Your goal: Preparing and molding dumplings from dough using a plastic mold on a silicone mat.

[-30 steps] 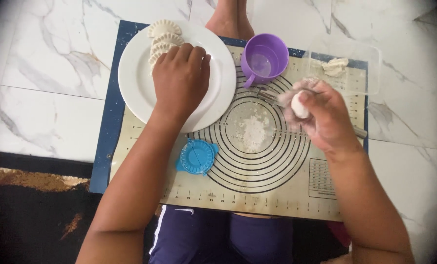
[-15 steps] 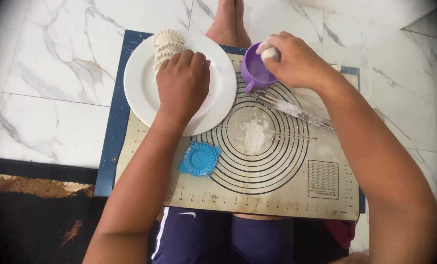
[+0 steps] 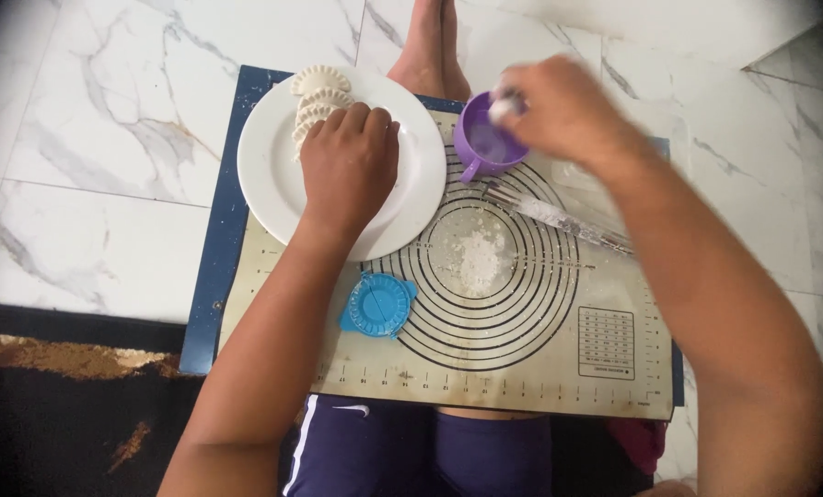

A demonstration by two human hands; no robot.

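Observation:
My left hand (image 3: pixel 347 166) rests on a white plate (image 3: pixel 273 184), fingers curled, touching a row of pale crimped dumplings (image 3: pixel 315 97) at the plate's far edge. My right hand (image 3: pixel 563 110) hovers over a purple cup (image 3: pixel 485 147) and pinches a small ball of white dough (image 3: pixel 502 109) at the cup's rim. Both sit on a beige baking mat (image 3: pixel 522 368) printed with black circles. A small heap of flour (image 3: pixel 478 262) lies in the middle of the circles.
A blue round dumpling press (image 3: pixel 379 304) lies shut on the mat near my left forearm. A clear rolling pin (image 3: pixel 568 221) lies slanted right of the cup. The mat rests on a white marble floor (image 3: pixel 89 138). Bare feet (image 3: pixel 430 46) show beyond the plate.
My right hand carried the dough ball from over the mat's right side up to the purple cup. The left hand stayed on the plate.

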